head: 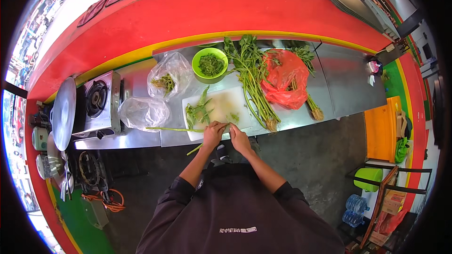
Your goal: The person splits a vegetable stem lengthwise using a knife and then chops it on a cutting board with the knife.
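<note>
Over the front edge of a white cutting board [224,98], my left hand [213,137] grips long green stems [173,129] that stick out to the left. My right hand [240,139] meets it fingertip to fingertip, pinching the tip of the greens; the fingers hide most of that spot. Loose leaves [198,112] lie on the board's left side, small green bits [233,117] on its right. Beyond the board, a lime-green bowl [196,70] holds picked greens [210,65]. A rooted bunch of water spinach [251,84] lies to the right.
A red plastic bag [286,77] with more greens sits right of the bunch. Two clear plastic bags [144,112] lie on the left, one with trimmings [164,84]. Further left are a gas stove [96,98] and a large metal lid [64,113]. A red wall [212,10] backs the steel counter [346,77].
</note>
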Action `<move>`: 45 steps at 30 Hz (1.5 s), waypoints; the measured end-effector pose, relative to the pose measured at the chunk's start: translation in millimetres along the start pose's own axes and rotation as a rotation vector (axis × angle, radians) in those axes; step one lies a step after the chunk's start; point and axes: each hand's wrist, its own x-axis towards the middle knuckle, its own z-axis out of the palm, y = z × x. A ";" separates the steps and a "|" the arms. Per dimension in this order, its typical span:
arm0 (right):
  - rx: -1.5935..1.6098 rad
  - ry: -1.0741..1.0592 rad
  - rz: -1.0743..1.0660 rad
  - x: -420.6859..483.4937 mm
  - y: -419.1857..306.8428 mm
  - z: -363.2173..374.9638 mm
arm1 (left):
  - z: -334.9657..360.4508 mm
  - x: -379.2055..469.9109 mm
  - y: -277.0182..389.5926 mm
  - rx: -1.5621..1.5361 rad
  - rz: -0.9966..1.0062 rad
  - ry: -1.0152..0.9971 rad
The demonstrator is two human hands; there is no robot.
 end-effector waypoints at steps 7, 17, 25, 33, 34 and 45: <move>0.073 0.038 -0.054 -17.9 7.1 1.4 | -1.7 -0.1 0.1 -0.087 -0.014 0.022; 0.076 0.041 -0.065 -8.3 7.2 3.8 | 1.8 -1.3 -3.8 -0.120 -0.025 0.042; 0.047 -0.024 -0.019 -4.7 5.1 -0.7 | 3.8 -0.7 -3.6 -0.157 -0.039 0.046; 0.073 0.011 -0.070 -13.4 9.0 -0.9 | 4.9 -0.8 -1.9 -0.099 -0.009 0.094; 0.078 0.018 -0.068 -14.8 10.1 -0.9 | 4.9 -0.5 -0.6 -0.108 -0.007 0.092; 0.023 -0.051 -0.005 -9.9 4.3 -4.2 | 3.6 -1.1 1.3 -0.050 0.005 0.094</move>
